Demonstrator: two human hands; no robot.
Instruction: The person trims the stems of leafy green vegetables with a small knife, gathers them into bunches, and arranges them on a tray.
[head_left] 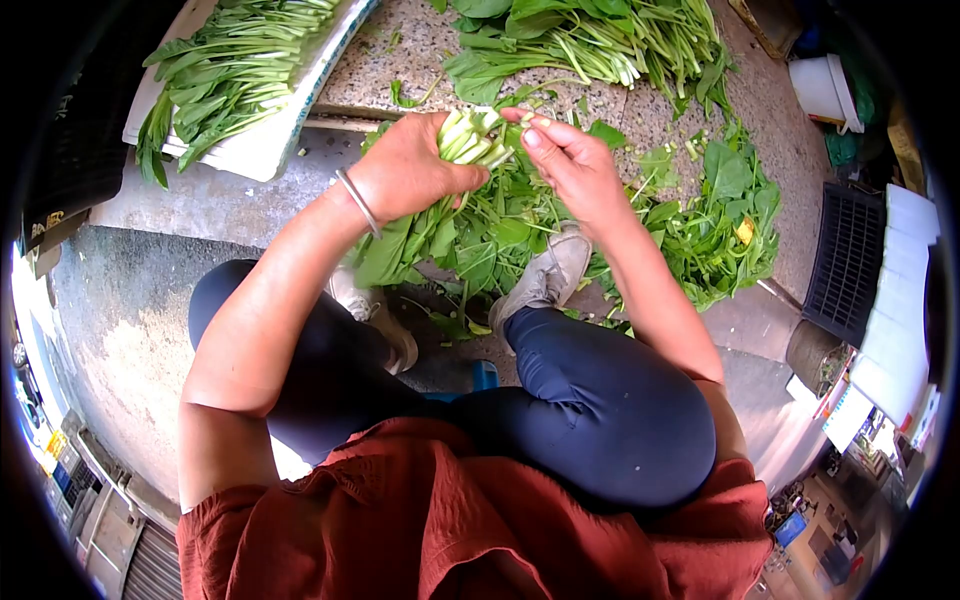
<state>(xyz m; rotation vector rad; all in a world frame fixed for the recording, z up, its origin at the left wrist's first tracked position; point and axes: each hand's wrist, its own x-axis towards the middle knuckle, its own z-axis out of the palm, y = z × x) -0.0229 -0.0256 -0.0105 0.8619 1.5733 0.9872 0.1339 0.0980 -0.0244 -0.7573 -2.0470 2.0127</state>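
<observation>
Green, pale-stemmed leafy vegetable bunch (472, 140) is filling the grip of the left hand (412, 170) above loose green leaves (495, 262), its stem ends protruding, presumably for easy reach. The right hand (580, 168) is holding its grip narrow beside them; whether it is pinching a stem, I cannot tell.

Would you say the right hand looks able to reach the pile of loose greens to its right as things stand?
Probably yes: the loose greens lie close to the right hand with nothing visible between, though it appears busy beside the bunch of greens held in the left hand.
</observation>
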